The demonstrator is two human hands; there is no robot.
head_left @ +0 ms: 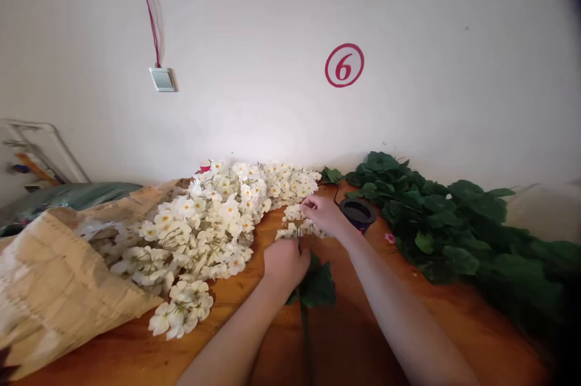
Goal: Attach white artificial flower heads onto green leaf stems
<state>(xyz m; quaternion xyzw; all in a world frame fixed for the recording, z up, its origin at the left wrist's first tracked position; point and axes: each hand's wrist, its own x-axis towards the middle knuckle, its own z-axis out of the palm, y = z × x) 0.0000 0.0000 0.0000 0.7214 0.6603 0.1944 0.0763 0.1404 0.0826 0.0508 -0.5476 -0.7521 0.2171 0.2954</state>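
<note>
My left hand [285, 264] is closed around a green stem, its fist just above the dark green leaves [318, 286] on it. The stem runs down towards me, and thin stem ends poke up past my thumb. Beyond it, my right hand [324, 214] is closed in a pinch beside a small group of white flowers [290, 231] on the table. Whatever lies between those fingertips is too small to make out. Close to my right wrist stands a round black pot [357, 212] with a dark hollow top and a small red light.
A big heap of white flowers [231, 210] spills from a brown paper wrapping [68, 283] on the left. Green leaves [436, 216] are piled along the right. A small pink flower [390, 238] lies near them on the wooden table [236, 307]. The wall [272, 71] rises behind.
</note>
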